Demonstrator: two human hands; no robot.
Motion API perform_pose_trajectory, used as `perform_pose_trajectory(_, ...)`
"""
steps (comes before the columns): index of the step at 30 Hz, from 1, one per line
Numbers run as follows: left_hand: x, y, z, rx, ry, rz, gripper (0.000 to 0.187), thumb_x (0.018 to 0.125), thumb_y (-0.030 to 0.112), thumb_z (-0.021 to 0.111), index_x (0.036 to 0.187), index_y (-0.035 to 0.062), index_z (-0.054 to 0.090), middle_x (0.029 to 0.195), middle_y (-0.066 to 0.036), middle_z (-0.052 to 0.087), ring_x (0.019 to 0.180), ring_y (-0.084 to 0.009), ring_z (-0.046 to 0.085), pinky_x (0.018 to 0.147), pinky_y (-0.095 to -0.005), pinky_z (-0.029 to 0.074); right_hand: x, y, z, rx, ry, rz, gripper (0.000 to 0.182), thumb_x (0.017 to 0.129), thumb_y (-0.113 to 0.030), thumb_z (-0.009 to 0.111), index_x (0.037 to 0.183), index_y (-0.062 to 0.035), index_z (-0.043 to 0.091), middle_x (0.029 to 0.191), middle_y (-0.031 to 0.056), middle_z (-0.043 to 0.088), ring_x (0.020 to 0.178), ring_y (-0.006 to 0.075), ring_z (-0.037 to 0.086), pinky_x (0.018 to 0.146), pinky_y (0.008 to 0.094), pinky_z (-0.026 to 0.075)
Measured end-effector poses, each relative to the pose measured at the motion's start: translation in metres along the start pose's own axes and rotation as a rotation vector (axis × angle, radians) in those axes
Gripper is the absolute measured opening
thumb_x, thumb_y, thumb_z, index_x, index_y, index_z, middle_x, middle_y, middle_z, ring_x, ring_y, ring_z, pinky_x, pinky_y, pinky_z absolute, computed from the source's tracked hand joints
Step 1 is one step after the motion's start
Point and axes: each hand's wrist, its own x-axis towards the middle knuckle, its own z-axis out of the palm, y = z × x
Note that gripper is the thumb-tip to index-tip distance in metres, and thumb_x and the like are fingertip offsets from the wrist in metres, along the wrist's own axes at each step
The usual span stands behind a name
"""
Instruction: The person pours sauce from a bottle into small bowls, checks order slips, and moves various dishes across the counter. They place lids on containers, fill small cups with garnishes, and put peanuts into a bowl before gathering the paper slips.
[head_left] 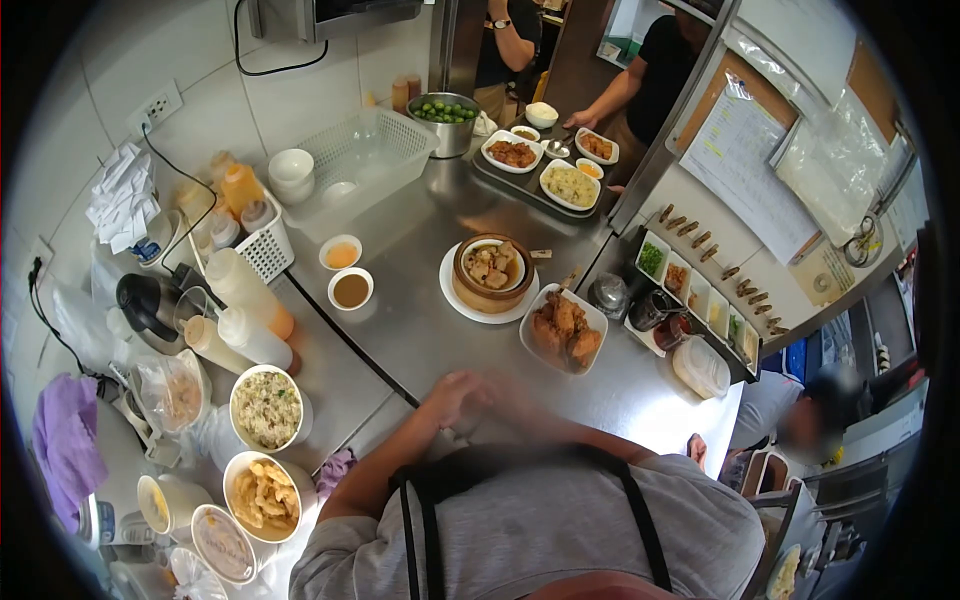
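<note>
My left hand (pixel 457 396) and my right hand (pixel 510 402) are close together over the steel counter's near edge. My right hand is smeared by motion. The left one's fingers are partly hidden, so I cannot make out whether either holds anything. Just beyond them stands a white bowl of fried chicken pieces (pixel 566 332). A round bamboo steamer (pixel 492 297) holding a dish of food (pixel 493 266) rests on a white plate (pixel 455 300) behind it. To the left are a cup of brown sauce (pixel 351 290) and a cup of orange sauce (pixel 342 252).
At the pass, a co-worker's arm (pixel 610 100) reaches to a tray (pixel 500 187) with several dishes. A pot of green limes (pixel 445 112) and a plastic basket (pixel 385 145) stand behind. Squeeze bottles (pixel 240 280) and a fried rice tub (pixel 268 410) are left; a condiment rack (pixel 700 300) is right.
</note>
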Motion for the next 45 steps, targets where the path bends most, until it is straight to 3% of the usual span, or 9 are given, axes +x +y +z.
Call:
perform_pose_trajectory(3,-0.002,0.001,0.005,-0.008,0.020,0.025,0.014,0.084,0.019,0.048,0.082,0.0059,0.048,0.064,-0.006,0.054,0.061,-0.0174,0.056,0.057,-0.0269,0.046,0.000,0.016,0.008,0.149,0.021,0.029,0.022,0.083,-0.022,0.042,0.071,-0.0061,0.050,0.068,0.0130,0.051,0.065,0.0324,0.051,0.057,0.0365,0.040)
perform_pose_trajectory(22,0.012,-0.021,-0.015,0.086,0.121,0.042,0.017,0.085,0.022,0.045,0.077,0.0071,0.046,0.060,-0.004,0.050,0.055,-0.0133,0.051,0.055,-0.0273,0.045,-0.001,0.030,0.017,-0.254,0.000,-0.092,0.022,0.082,-0.022,0.043,0.070,-0.0064,0.053,0.069,0.0119,0.052,0.065,0.0307,0.051,0.059,0.0358,0.041)
perform_pose_trajectory(25,0.010,-0.017,-0.011,0.012,0.089,0.016,0.016,0.084,0.021,0.045,0.076,0.0078,0.049,0.063,-0.002,0.051,0.060,-0.0093,0.048,0.055,-0.0223,0.040,0.004,-0.010,-0.003,-0.077,0.010,-0.004,0.022,0.082,-0.022,0.044,0.072,-0.0045,0.053,0.071,0.0127,0.052,0.067,0.0301,0.051,0.060,0.0344,0.041)
perform_pose_trajectory(28,0.015,-0.012,-0.012,0.002,0.130,-0.005,0.016,0.084,0.024,0.046,0.077,0.0099,0.045,0.062,-0.005,0.052,0.056,-0.0170,0.053,0.055,-0.0285,0.046,0.005,-0.003,-0.006,0.092,0.010,0.130,0.018,0.082,-0.018,0.045,0.075,-0.0031,0.053,0.071,0.0061,0.053,0.064,0.0168,0.052,0.056,0.0302,0.041)
perform_pose_trajectory(31,0.021,0.008,0.003,-0.079,0.322,-0.064,0.015,0.083,0.025,0.047,0.080,0.0111,0.045,0.070,-0.008,0.056,0.061,-0.0198,0.057,0.054,-0.0285,0.046,-0.006,0.000,-0.024,0.567,-0.015,0.572,0.016,0.082,-0.019,0.047,0.080,-0.0053,0.054,0.073,0.0032,0.052,0.067,0.0116,0.050,0.056,0.0275,0.041)
perform_pose_trajectory(35,0.070,-0.003,-0.030,0.013,0.398,0.002,0.017,0.083,0.025,0.047,0.091,0.0101,0.042,0.077,-0.011,0.057,0.060,-0.0220,0.059,0.045,-0.0295,0.047,-0.050,0.005,-0.063,0.906,0.156,0.711,0.032,0.081,-0.033,0.043,0.070,-0.0040,0.048,0.062,0.0063,0.050,0.055,0.0162,0.050,0.048,0.0287,0.042)
perform_pose_trajectory(36,0.080,0.004,-0.032,0.143,0.431,0.047,0.019,0.083,0.024,0.046,0.095,0.0098,0.040,0.077,-0.011,0.058,0.058,-0.0221,0.059,0.042,-0.0295,0.047,-0.050,0.005,-0.063,0.933,0.466,0.927,0.030,0.082,-0.035,0.043,0.078,-0.0051,0.046,0.066,0.0086,0.050,0.055,0.0190,0.050,0.049,0.0326,0.044)
perform_pose_trajectory(38,0.093,0.031,-0.021,0.125,0.509,0.034,0.023,0.083,0.020,0.044,0.100,0.0074,0.035,0.075,-0.012,0.057,0.053,-0.0213,0.059,0.039,-0.0288,0.047,-0.059,0.015,-0.078,1.018,0.580,0.907,0.033,0.082,-0.038,0.040,0.105,-0.0150,0.030,0.078,0.0106,0.049,0.054,0.0204,0.050,0.050,0.0346,0.046)
perform_pose_trajectory(45,0.130,0.070,-0.012,0.293,0.622,-0.052,0.022,0.083,0.013,0.040,0.100,0.0002,0.034,0.073,-0.013,0.056,0.053,-0.0185,0.058,0.042,-0.0273,0.049,-0.034,0.022,-0.089,0.994,0.656,0.750,0.040,0.081,-0.020,0.036,0.118,-0.0212,0.020,0.089,0.0108,0.048,0.052,0.0202,0.051,0.044,0.0310,0.044)
